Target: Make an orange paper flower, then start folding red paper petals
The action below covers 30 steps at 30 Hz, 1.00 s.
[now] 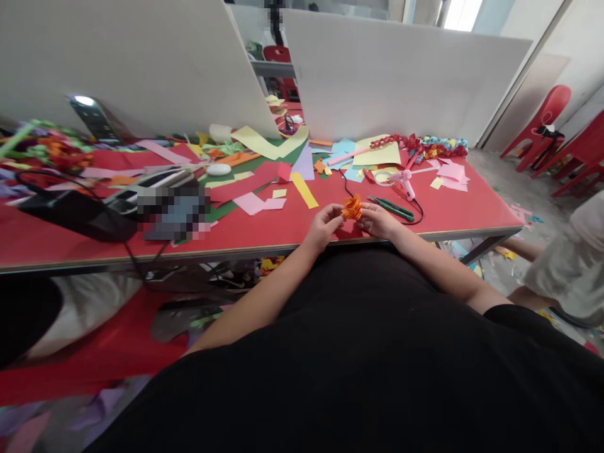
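Note:
An orange paper flower [352, 207] is held between my two hands at the front edge of the red table [453, 217]. My left hand [326, 223] pinches its left side with the fingertips. From the other side, my right hand [376, 220] grips the flower with thumb and fingers. Just beyond my right hand lies a green utility knife [391, 208]. A pink glue gun [404, 184] rests behind the knife, its black cord curling to the right. A roll of tape [385, 178] is beside the glue gun.
Coloured paper pieces, such as a red strip [243, 187] and a yellow strip [304, 190], litter the table. A white mouse [219, 170] and a black device [78, 211] with cords are on the left. White boards [401, 82] stand behind. Someone sits at the left; another person is at the right.

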Available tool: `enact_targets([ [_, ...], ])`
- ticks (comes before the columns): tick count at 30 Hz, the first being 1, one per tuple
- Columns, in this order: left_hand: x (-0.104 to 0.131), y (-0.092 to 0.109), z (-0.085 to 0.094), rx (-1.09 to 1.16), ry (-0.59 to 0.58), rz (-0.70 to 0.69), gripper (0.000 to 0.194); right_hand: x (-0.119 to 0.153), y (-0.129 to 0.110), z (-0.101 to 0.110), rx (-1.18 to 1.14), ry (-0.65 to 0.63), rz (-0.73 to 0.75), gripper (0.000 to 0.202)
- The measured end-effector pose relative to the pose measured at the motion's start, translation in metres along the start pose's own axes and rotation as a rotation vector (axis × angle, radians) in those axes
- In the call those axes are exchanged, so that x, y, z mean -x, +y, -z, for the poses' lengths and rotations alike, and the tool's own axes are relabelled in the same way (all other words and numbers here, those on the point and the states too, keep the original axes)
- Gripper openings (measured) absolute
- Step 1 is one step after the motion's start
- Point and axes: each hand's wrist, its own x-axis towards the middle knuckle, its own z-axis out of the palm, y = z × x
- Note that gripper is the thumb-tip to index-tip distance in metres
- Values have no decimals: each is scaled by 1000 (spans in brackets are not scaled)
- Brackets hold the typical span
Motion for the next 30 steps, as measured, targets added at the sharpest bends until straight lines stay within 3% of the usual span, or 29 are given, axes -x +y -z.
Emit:
enact_targets([
  [7,4,3,-4,-57,35,-117,39,1,-9,-4,-73,-21,-18,23],
  [11,4,11,-6,-112,49,-49,42,1,-12,-5,-92,-8,-31,20],
  [17,0,13,-7,-29,-31,36,47,-1,-8,-4,-53,-5,-31,22],
  [25,2,15,0,65,15,72,43,0,-4,-4,-18,-34,17,19],
  [30,-1,15,1,60,90,103,29,0,-5,-3,-5,-33,-35,23],
])
